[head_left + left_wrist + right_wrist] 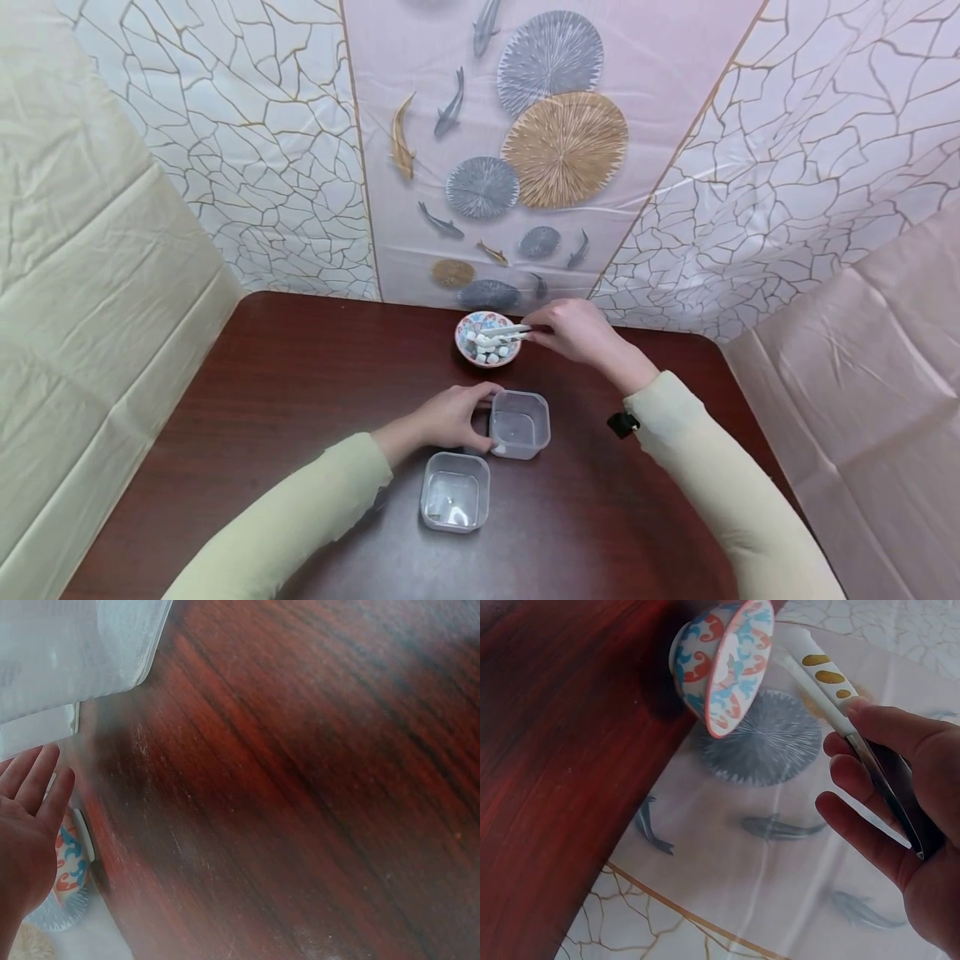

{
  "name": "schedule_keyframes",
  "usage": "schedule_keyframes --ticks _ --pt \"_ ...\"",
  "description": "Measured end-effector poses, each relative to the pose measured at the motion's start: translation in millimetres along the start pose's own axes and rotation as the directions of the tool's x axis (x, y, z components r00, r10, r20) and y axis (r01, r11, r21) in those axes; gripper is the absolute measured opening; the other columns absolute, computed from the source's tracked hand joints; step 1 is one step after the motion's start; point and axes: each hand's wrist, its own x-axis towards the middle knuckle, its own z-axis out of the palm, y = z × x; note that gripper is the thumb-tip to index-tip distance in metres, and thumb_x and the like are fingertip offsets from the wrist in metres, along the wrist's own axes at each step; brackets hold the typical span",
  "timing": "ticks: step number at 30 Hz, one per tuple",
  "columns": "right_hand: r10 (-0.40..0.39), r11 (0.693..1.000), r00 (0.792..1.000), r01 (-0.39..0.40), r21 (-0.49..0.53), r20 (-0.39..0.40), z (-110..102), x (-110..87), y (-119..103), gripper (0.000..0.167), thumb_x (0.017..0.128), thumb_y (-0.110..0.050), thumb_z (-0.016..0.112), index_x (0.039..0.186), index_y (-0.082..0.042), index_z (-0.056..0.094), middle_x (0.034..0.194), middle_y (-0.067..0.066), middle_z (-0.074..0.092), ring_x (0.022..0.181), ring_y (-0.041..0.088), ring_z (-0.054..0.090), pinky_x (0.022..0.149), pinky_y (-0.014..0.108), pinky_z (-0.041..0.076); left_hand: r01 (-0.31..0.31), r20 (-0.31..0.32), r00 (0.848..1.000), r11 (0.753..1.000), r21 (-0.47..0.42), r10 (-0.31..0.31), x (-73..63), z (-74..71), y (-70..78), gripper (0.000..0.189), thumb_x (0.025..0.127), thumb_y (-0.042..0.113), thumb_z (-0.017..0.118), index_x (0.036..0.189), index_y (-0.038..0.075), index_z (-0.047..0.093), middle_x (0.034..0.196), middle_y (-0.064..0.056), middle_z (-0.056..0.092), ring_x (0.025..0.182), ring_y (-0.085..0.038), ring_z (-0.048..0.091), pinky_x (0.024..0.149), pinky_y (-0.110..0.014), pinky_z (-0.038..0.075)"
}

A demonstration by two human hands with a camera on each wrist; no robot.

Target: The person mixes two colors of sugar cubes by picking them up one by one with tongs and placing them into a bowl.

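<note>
My left hand (448, 417) grips the left side of a clear square plastic container (534, 450), its thumb at the near corner and fingers at the far one. Farther back, a small patterned bowl (467, 355) holds several small white pieces (492, 357). White tongs (504, 331) reach over this bowl from the right, pinched between the thumb and fingers of my right hand (576, 330). In the right wrist view, gold oval spots mark the tongs (826, 676). Whether their tips touch a white piece is too small to tell.
A second clear square container (455, 525) stands nearer, just left of the first. The dark red wooden table (315, 367) ends at a patterned cloth backdrop (480, 250) close behind the bowl. A small black object (622, 424) shows by the right cuff.
</note>
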Motion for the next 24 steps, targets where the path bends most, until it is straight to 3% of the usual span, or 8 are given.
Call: schedule_keyframes --ticks 14,24 --pt "0.016 1.000 0.996 -0.014 -0.022 0.085 20 25.2 3 0.004 0.094 -0.015 0.082 0.098 -0.015 0.081 0.095 0.000 0.081 0.085 0.025 0.075 0.073 0.049 0.058 -0.004 0.000 1.000 1.000 -0.003 0.004 1.0 -0.1 -2.0 0.075 0.078 0.027 0.092 0.143 0.011 0.059 0.127 -0.004 0.076 0.119 -0.018 0.070 0.104 -0.038 0.055" --pt "0.024 1.000 0.999 -0.024 -0.010 0.037 14 16.2 2 0.015 0.094 -0.019 0.083 0.107 -0.013 0.084 0.105 0.005 0.082 0.094 0.028 0.076 0.081 0.050 0.060 -0.017 -0.018 1.000 1.000 0.013 0.017 0.5 1.3 -2.0 0.073 0.077 0.026 0.092 0.141 0.011 0.060 0.128 -0.001 0.076 0.122 -0.015 0.070 0.105 -0.035 0.054"
